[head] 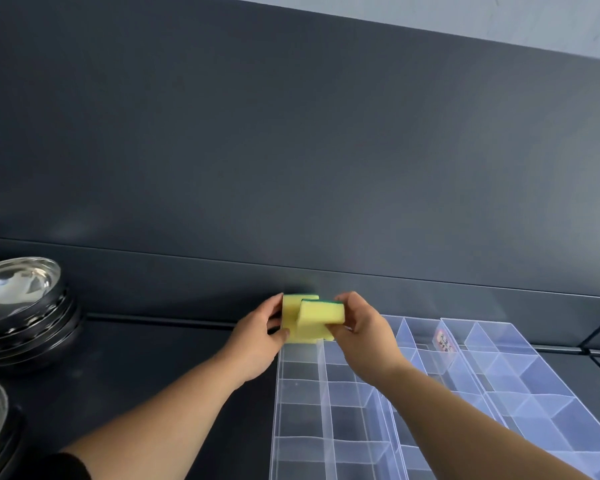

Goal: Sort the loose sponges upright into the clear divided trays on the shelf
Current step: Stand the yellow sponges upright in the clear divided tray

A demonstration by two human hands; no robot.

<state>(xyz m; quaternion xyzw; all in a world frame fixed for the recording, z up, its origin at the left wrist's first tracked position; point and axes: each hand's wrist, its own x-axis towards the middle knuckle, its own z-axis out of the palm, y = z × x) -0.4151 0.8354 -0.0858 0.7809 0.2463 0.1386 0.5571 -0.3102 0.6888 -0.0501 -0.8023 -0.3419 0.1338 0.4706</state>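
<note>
Two yellow foam sponges held at frame centre.
Left hand [257, 336] grasps the rear yellow, green-backed sponge [290, 318]; right hand [361, 329] grips the front one [321, 313] above the clear divided plastic tray [298, 393].

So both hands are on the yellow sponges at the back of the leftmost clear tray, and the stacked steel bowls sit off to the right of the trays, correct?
Not quite. The head view shows the stacked steel bowls to the left of the trays, not the right. The rest holds: the left hand and right hand hold the yellow sponges at the back of the leftmost clear tray.

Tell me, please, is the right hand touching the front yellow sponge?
Touching. The head view shows the right hand with its fingers wrapped over the front yellow sponge's right end.
</note>
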